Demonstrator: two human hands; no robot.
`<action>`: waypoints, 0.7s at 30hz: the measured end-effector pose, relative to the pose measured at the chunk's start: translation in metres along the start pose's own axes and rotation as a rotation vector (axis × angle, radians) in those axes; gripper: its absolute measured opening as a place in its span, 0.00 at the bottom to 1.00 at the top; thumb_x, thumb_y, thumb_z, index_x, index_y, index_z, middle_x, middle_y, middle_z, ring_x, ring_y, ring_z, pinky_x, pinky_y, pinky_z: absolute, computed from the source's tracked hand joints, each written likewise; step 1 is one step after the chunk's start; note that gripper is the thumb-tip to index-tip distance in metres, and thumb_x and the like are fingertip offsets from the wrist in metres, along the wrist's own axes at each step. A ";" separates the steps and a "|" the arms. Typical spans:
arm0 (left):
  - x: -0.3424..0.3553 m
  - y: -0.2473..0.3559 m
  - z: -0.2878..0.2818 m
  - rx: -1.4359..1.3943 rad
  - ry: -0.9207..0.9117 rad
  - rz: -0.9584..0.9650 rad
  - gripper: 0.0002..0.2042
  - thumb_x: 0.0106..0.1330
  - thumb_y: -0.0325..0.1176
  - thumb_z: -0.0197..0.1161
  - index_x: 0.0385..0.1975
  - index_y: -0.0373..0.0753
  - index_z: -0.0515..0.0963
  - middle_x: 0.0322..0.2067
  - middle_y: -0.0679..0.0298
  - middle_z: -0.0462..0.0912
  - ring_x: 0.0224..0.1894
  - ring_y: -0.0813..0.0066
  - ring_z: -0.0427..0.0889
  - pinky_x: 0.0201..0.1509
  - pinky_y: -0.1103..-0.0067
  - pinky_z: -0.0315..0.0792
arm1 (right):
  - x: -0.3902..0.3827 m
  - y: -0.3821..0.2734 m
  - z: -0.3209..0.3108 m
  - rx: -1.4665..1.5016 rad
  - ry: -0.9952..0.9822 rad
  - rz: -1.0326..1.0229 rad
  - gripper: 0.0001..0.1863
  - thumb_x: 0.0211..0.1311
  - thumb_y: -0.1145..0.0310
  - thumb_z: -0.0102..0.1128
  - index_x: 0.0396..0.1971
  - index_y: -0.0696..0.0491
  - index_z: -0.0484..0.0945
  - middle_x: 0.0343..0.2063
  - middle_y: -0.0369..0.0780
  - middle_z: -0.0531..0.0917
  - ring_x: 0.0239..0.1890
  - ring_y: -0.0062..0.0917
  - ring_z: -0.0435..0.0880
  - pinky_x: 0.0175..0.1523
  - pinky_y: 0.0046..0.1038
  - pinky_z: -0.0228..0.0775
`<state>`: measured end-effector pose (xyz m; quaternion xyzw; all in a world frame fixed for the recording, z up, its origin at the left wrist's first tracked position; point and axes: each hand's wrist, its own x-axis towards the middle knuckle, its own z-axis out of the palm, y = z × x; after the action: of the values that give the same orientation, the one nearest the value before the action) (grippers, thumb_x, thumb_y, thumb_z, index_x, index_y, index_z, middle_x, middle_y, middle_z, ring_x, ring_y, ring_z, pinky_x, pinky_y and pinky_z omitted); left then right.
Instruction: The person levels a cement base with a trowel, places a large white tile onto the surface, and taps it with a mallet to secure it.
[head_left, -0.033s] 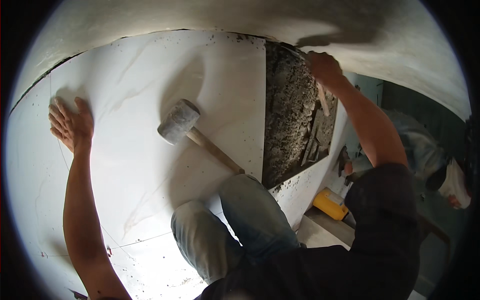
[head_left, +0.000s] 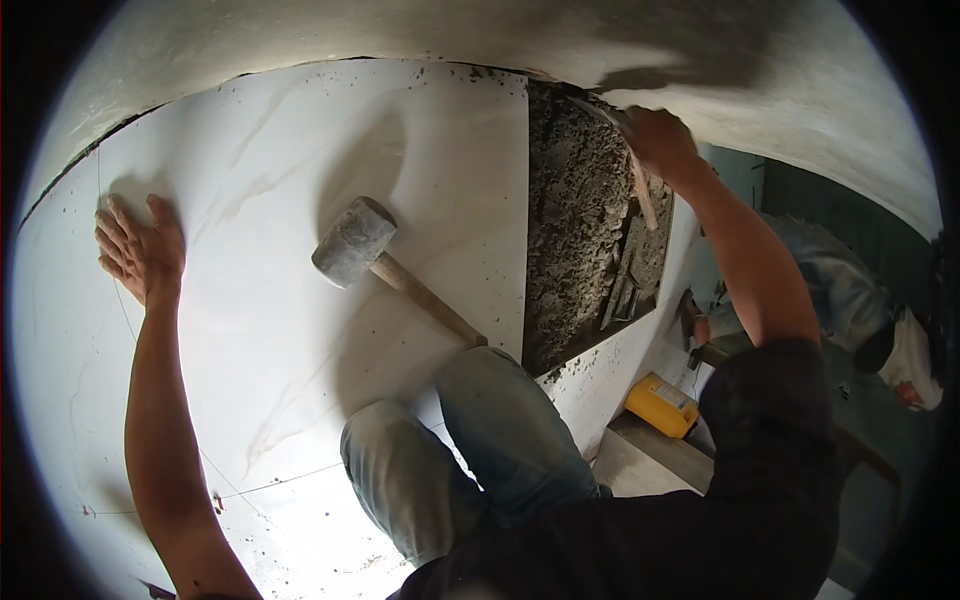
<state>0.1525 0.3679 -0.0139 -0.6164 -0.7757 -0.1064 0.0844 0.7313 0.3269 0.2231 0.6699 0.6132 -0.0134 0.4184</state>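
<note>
My left hand [head_left: 142, 245] lies flat with fingers spread on a large white marble-patterned tile [head_left: 270, 350]. At the far right, my right hand [head_left: 660, 142] is closed round a thin, flat-bladed tool [head_left: 597, 108], its blade reaching left over the rough grey mortar bed [head_left: 570, 220]. A pale wooden piece [head_left: 643, 192] sticks out below that hand; whether it belongs to the tool I cannot tell. A mallet [head_left: 357, 242] with a grey head and wooden handle rests on the tile, its handle end at my knee.
A wall [head_left: 400, 38] curves along the far edge. Dark strips [head_left: 625, 275] of debris lie on the mortar. To the right are a yellow container [head_left: 661, 405] on a ledge and another person [head_left: 845, 290] bending. My knees [head_left: 510, 425] are over the tile's near part.
My right hand has shifted slightly right and nearer, and more of the blade shows. My left hand keeps its place on the tile. The other person's arm has moved slightly.
</note>
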 end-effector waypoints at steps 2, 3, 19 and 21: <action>0.002 0.001 -0.007 0.033 -0.009 -0.023 0.36 0.67 0.60 0.37 0.70 0.44 0.48 0.70 0.53 0.46 0.73 0.58 0.43 0.73 0.61 0.36 | -0.041 -0.010 -0.028 0.034 0.085 -0.024 0.15 0.68 0.61 0.48 0.47 0.53 0.73 0.30 0.47 0.82 0.32 0.35 0.84 0.37 0.37 0.79; 0.003 0.004 -0.009 0.057 -0.030 -0.030 0.36 0.67 0.60 0.37 0.70 0.43 0.48 0.70 0.53 0.46 0.73 0.59 0.43 0.73 0.61 0.37 | -0.058 -0.013 -0.033 0.070 0.150 -0.036 0.16 0.69 0.58 0.46 0.50 0.50 0.72 0.33 0.47 0.82 0.34 0.34 0.84 0.38 0.38 0.78; 0.008 -0.002 -0.004 0.123 -0.112 -0.051 0.35 0.68 0.59 0.37 0.70 0.47 0.48 0.71 0.59 0.45 0.73 0.63 0.41 0.74 0.63 0.35 | 0.012 -0.022 0.019 0.338 0.252 -0.242 0.20 0.69 0.56 0.48 0.59 0.42 0.63 0.19 0.41 0.76 0.19 0.30 0.79 0.21 0.31 0.75; 0.002 0.009 0.004 0.128 -0.116 -0.038 0.35 0.68 0.59 0.37 0.70 0.47 0.47 0.71 0.59 0.45 0.73 0.63 0.41 0.74 0.64 0.35 | 0.012 0.032 0.082 -0.078 0.267 -0.164 0.25 0.69 0.63 0.48 0.64 0.45 0.58 0.20 0.42 0.78 0.20 0.26 0.81 0.21 0.25 0.76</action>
<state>0.1610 0.3726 -0.0169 -0.5999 -0.7961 -0.0224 0.0764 0.8020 0.2924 0.1806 0.5964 0.7161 0.0654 0.3566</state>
